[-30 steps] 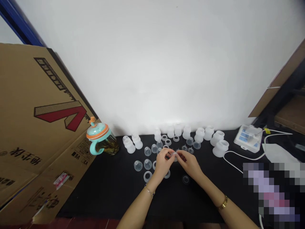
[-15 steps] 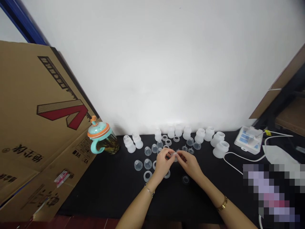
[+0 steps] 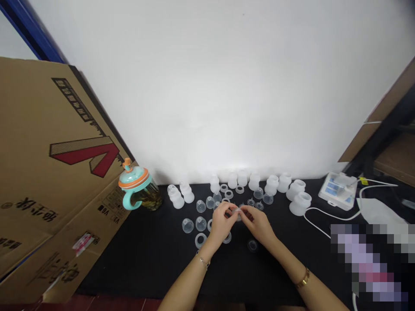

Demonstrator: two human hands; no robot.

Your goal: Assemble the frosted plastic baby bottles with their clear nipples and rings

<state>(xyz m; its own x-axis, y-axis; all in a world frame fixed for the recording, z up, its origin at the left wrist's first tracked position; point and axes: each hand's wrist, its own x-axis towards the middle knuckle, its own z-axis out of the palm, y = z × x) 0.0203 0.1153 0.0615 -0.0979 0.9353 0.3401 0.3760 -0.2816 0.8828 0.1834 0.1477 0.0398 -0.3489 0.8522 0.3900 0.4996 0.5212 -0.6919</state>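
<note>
My left hand (image 3: 223,221) and my right hand (image 3: 257,222) meet over the middle of the black table. Their fingertips pinch a small translucent round bottle part (image 3: 238,211) between them; the fingers cover much of it, so its exact kind is unclear. Left of my left hand lie clear dome caps (image 3: 201,223) and a whitish collar ring (image 3: 200,240). Beyond the hands are more collar rings (image 3: 228,194) and several clear silicone nipples (image 3: 259,206). A single clear round piece (image 3: 252,245) lies below my right hand.
White baby bottles (image 3: 271,185) stand along the wall, some open-topped; two capped ones (image 3: 176,197) are further left. A teal-lidded jug (image 3: 142,190) stands beside a large cardboard box (image 3: 58,172). At the right are a white case (image 3: 338,190) and a white cable (image 3: 337,216).
Both hands stay in the same place with the small round part pinched between them. The view has shifted very slightly; nothing on the table has visibly moved.
</note>
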